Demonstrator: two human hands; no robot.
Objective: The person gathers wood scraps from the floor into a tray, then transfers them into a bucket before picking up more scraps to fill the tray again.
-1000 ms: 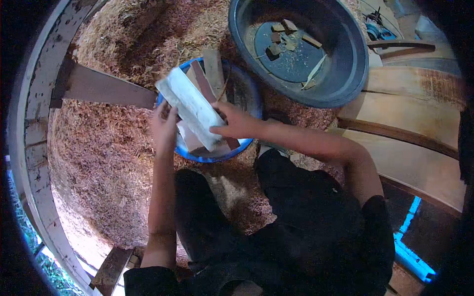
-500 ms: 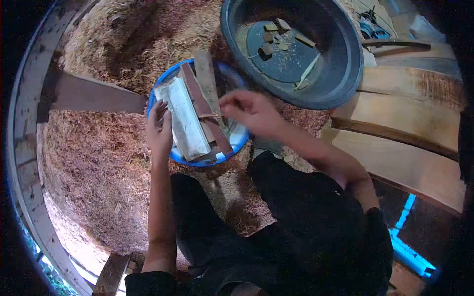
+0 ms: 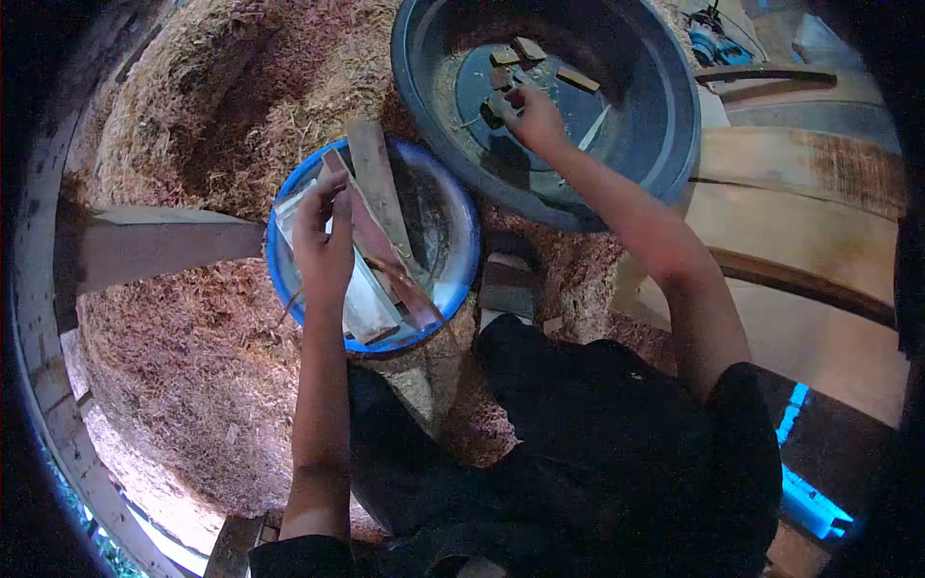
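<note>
The left hand [image 3: 323,241] lies flat on a pale board [image 3: 361,294] that sits slanted in a blue bowl [image 3: 464,241], fingers spread and pressing rather than curled round it. Just to the right of that hand two darker wood strips [image 3: 371,188] lean across the bowl, their upper ends jutting past its far rim. The board's near end reaches the bowl's rim closest to the person; right of the strips the bowl's inside lies bare.

The right hand [image 3: 535,116] is stretched out into a large dark tub [image 3: 665,135] beyond the bowl, fingertips bunched down on a small wood block [image 3: 496,108]; whether it actually grips the block I cannot tell. A few more small offcuts [image 3: 544,63] lie just past that hand on the tub's floor, with bare floor around them. The tub's near wall sits just beside the bowl's far rim.

All around both vessels is a heap of sawdust [image 3: 193,318]. Left of the left hand a wooden beam [image 3: 154,246] runs up to the bowl's edge. Right of the outstretched arm lie broad planks [image 3: 800,231].
</note>
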